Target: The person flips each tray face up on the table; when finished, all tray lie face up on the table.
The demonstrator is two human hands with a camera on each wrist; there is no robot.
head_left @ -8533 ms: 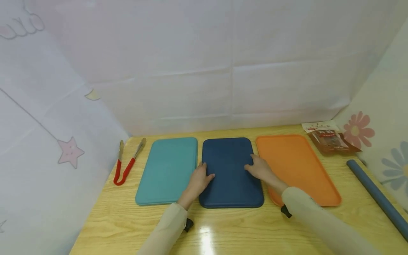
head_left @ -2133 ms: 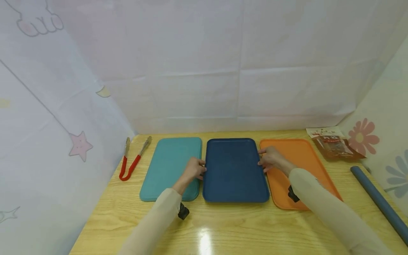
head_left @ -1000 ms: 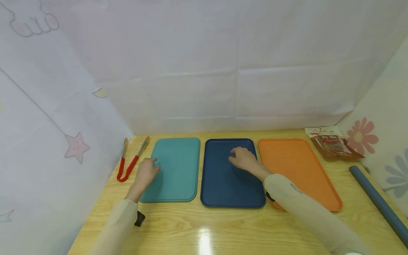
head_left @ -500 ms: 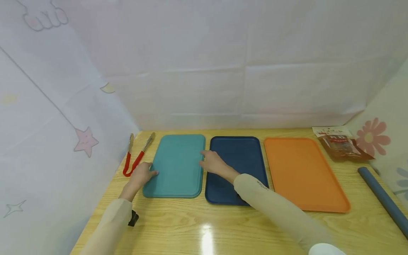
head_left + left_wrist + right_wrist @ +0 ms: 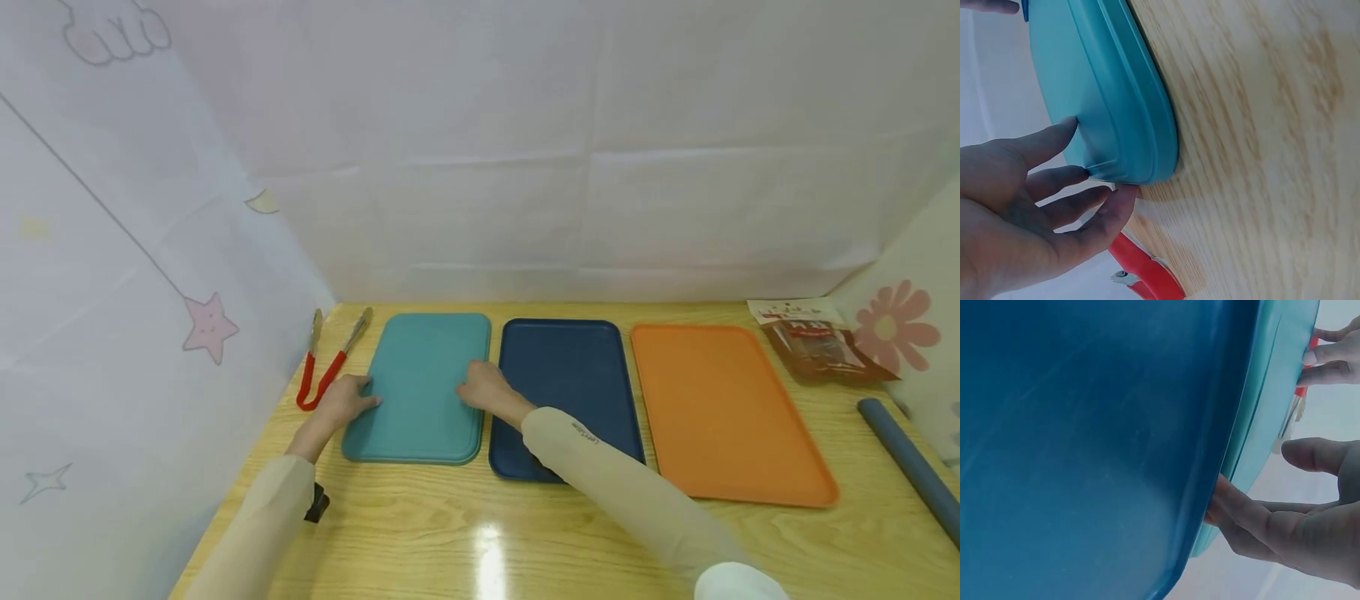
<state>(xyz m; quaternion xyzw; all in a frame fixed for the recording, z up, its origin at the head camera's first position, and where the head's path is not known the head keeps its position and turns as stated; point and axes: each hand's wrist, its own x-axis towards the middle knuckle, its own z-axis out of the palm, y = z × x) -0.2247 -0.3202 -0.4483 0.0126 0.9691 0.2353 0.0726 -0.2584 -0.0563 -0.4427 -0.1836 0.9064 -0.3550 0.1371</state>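
The teal tray (image 5: pixel 423 350) lies flat at the left of the row, and its edge shows layered rims in the left wrist view. My left hand (image 5: pixel 341 402) is at its left edge; up close, the hand (image 5: pixel 1016 206) has its thumb on the top face and fingertips against the rim. My right hand (image 5: pixel 484 388) is at the right edge. In the right wrist view this hand (image 5: pixel 1310 534) has its thumb raised off the tray and fingers reaching down beside the rim, tips partly hidden by the navy tray (image 5: pixel 1097 444).
The navy tray (image 5: pixel 566 358) lies right of the teal one, partly under my right forearm. Farther right are an orange tray (image 5: pixel 727 408), a brown packaged item (image 5: pixel 817 346) and a grey-blue roll (image 5: pixel 907 462). Red-handled tongs (image 5: pixel 330 375) lie at the left. Fabric walls enclose the table (image 5: pixel 420 533).
Both hands have left the sides of the navy tray and moved left to the teal tray. Over the last second my right hand crossed above the navy tray to the teal tray's right edge.
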